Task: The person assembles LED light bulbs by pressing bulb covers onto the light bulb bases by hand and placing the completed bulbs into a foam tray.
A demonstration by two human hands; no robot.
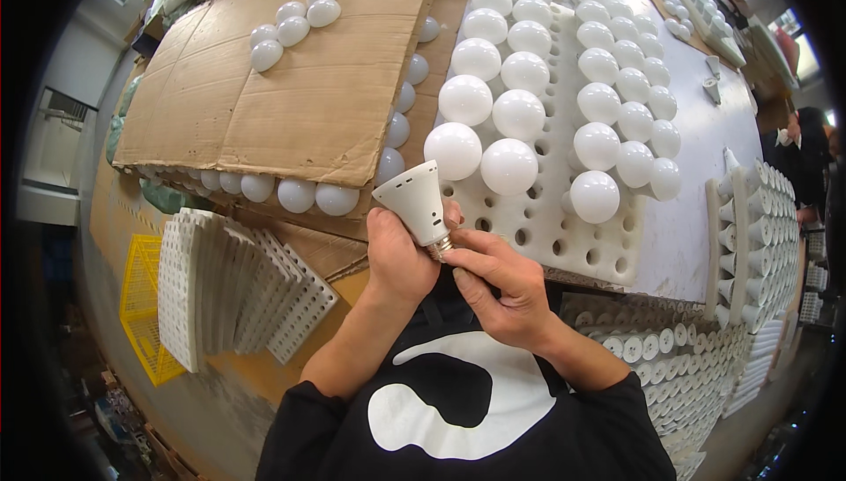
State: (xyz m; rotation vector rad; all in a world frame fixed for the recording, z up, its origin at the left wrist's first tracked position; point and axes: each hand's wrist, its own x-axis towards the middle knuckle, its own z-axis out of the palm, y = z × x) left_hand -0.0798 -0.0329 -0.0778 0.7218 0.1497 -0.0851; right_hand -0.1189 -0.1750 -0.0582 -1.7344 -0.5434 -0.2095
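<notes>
In front of my chest I hold a white cone-shaped light bulb housing (415,203), tilted with its wide end up and to the left. My left hand (398,247) wraps round its body from the left. At its lower end is a metal screw base (440,247), which the fingers of my right hand (498,278) pinch. Just beyond the housing, rows of bulbs with round white domes (464,99) stand in a white foam tray (564,247) with holes.
A cardboard sheet (308,102) covers more domes at the left, with several loose white domes (293,30) on top. Perforated foam boards (211,287) lean by a yellow crate (141,305). White cone housings (758,243) fill racks at the right. Another person (802,155) stands far right.
</notes>
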